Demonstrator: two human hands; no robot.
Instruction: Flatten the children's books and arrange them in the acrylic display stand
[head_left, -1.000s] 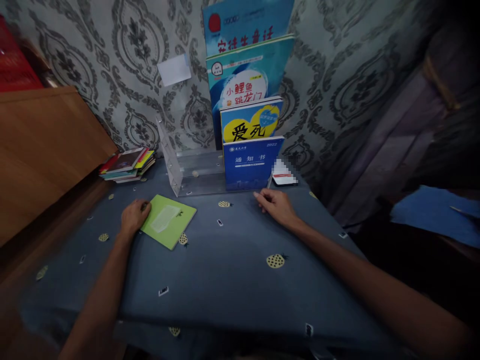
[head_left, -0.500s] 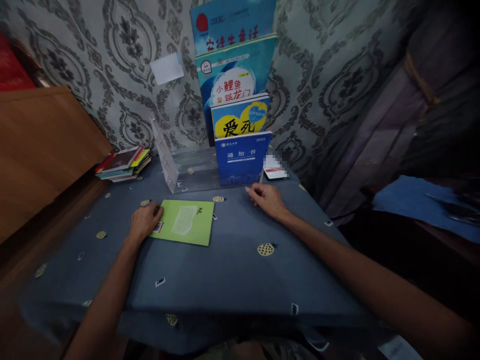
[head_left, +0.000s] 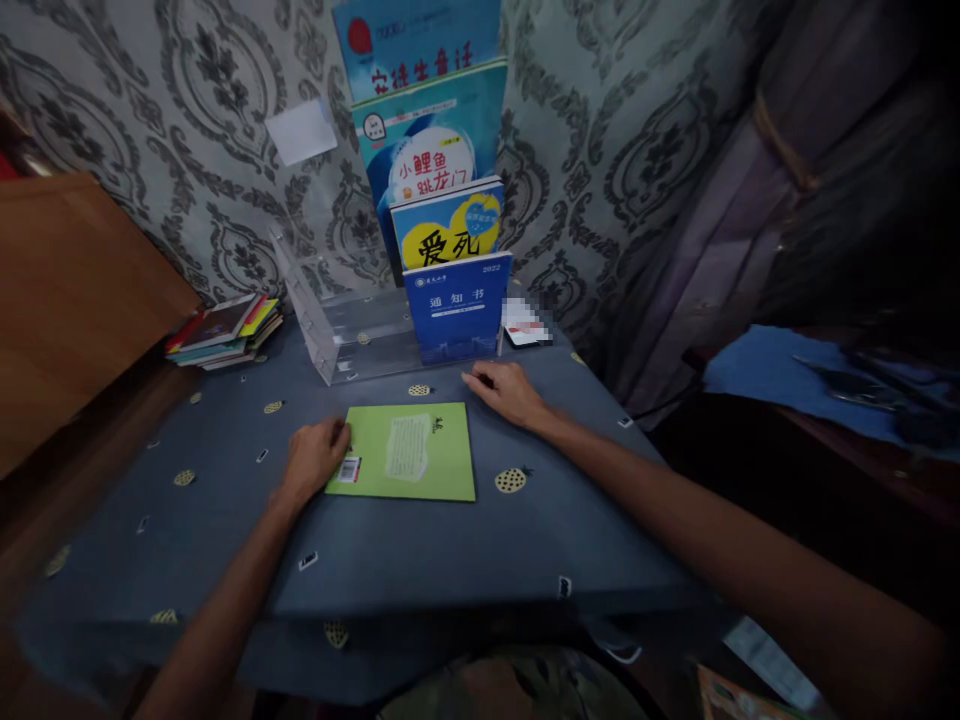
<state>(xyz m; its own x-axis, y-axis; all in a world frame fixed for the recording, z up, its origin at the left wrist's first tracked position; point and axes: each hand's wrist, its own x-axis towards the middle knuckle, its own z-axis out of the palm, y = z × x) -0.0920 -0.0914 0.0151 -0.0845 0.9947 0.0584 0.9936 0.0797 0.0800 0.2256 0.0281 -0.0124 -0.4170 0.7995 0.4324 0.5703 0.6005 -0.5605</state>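
A green book (head_left: 442, 455) lies flat on the cloth, its back cover with a barcode facing up. My left hand (head_left: 319, 458) grips its left edge, thumb against the cover, the other fingers partly hidden. Near the front of a clear acrylic stand (head_left: 375, 335) rests my right hand (head_left: 508, 393), fingers loosely curled with nothing visible in them. In the stand's right side, a blue booklet (head_left: 459, 312) stands in front of a blue and yellow book (head_left: 450, 235), a teal book (head_left: 431, 150) and a taller blue book (head_left: 420, 45).
A stack of books (head_left: 225, 330) lies at the back left beside a brown wooden panel (head_left: 82, 300). A white card (head_left: 525, 322) is right of the stand. Patterned wallpaper (head_left: 585, 130) rises behind the table (head_left: 420, 560). A blue cloth (head_left: 780, 385) lies at the right.
My left hand has slid the green book to the right across the cloth. The whole view has shifted slightly; my right hand stays by the stand.
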